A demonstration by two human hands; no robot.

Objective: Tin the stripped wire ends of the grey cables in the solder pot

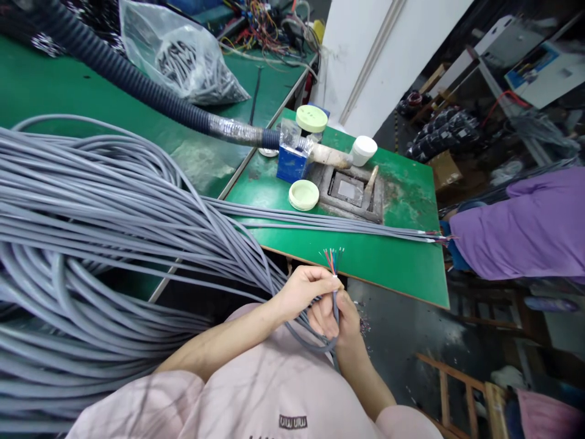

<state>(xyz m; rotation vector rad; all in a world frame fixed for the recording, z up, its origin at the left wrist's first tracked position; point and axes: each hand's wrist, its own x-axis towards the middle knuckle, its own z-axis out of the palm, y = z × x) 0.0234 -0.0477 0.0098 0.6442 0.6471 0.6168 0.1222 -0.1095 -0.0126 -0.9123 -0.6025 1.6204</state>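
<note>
Evidently, 1 end of the grey cable [337,314] is stripped, its coloured wires [332,261] fanned at the near edge of the green bench [411,268], left hand [304,294] pinching just below them, right hand [348,318] closed around the sheath. Several other cables [320,222] there show bared ends; the heap's [114,189] remaining count cannot be told. Beyond stand a white pillar [365,55] and, rightward, a person in purple [525,219].

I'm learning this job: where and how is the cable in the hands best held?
Probably pinch the grey cable just below its fanned coloured wires, from the side of the right hand: there it is one round stem, while the wires splay apart, thin and separate.
</note>
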